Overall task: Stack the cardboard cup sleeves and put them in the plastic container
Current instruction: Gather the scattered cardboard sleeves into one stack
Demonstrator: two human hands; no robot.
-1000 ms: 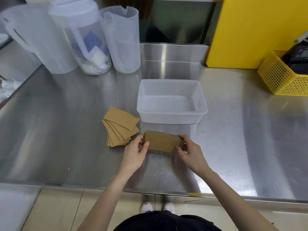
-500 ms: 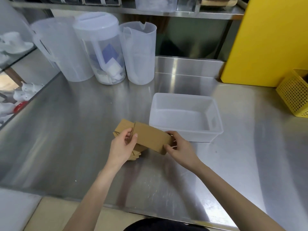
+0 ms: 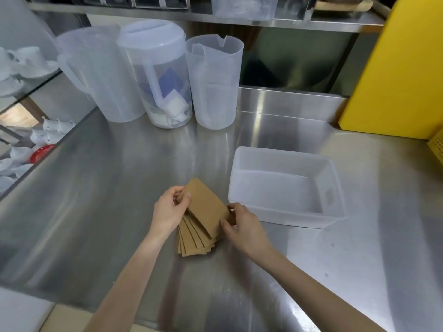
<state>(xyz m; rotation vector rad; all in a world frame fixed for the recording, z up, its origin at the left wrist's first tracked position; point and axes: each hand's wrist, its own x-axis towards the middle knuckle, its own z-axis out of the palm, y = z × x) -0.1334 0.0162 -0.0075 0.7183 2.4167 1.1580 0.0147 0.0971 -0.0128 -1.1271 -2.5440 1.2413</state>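
Several flat brown cardboard cup sleeves lie fanned out in a pile (image 3: 191, 243) on the steel counter. One flattened sleeve (image 3: 205, 207) rests on top of that pile, held at both ends. My left hand (image 3: 169, 210) pinches its far left corner and my right hand (image 3: 244, 224) grips its near right end. A translucent rectangular plastic container (image 3: 285, 154) stands just right of the pile, and nothing is inside it.
Three translucent plastic pitchers (image 3: 213, 80) stand at the back left of the steel counter (image 3: 119, 200). A yellow board (image 3: 393, 80) leans at the back right, with a yellow basket (image 3: 437, 147) at the right edge. White cups fill a shelf (image 3: 28, 149) on the left.
Both hands carried the single sleeve left from in front of the container and brought it down onto the fanned pile. The camera has also tilted up and left.
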